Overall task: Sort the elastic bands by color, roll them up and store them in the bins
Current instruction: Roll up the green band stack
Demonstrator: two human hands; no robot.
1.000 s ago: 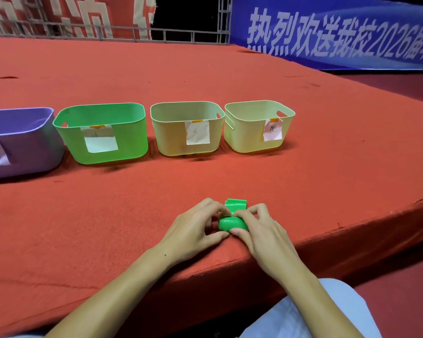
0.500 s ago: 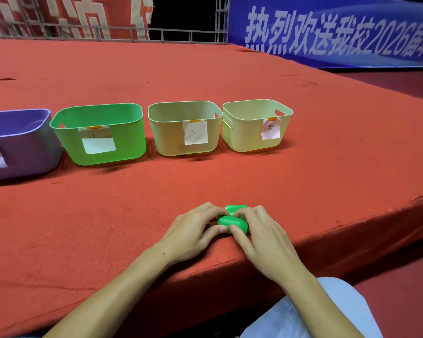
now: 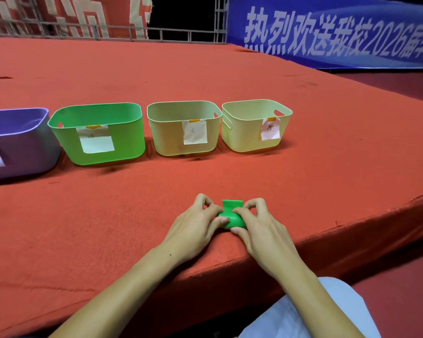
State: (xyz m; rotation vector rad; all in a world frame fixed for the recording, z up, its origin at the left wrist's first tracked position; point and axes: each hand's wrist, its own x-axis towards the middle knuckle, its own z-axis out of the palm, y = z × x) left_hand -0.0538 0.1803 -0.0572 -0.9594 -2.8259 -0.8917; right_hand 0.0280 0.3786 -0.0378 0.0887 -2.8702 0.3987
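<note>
- Head view: the left hand (image 3: 195, 228) and the right hand (image 3: 259, 228) both pinch a green elastic band (image 3: 232, 217), mostly rolled, near the front edge of the red table (image 3: 327, 179); fingers cover the roll's ends, and a short flat tail shows behind.
- Four bins stand in a row well beyond: purple bin (image 3: 22, 142), cut off at the left edge, green bin (image 3: 98, 132), beige bin (image 3: 183, 128), yellow bin (image 3: 254, 125).
- The writing on their paper labels is too faint to read, and the insides are hidden.
</note>
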